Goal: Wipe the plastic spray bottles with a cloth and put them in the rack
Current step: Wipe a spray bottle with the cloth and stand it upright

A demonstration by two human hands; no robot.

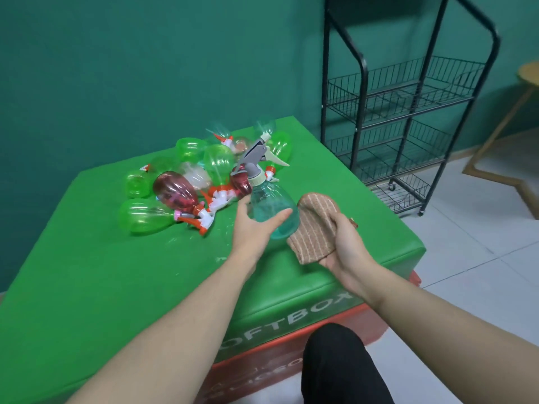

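Observation:
My left hand [256, 225] grips a clear teal spray bottle [271, 202] around its belly and holds it upright above the green box; its grey and cream trigger head [258, 158] points away from me. Just right of the bottle, my right hand [344, 243] holds a brown striped cloth [316, 228], whose upper edge touches the bottle's side. A heap of green and dark red spray bottles [186, 191] lies on its side at the far end of the box. The black wire rack [408, 112] stands on the floor to the right, shelves bare.
The green padded box [116, 272] sits on a red base. A wooden stool [513, 112] stands right of the rack on the tiled floor. My dark-clad knee [341, 365] shows at the bottom edge. A green wall closes off the back.

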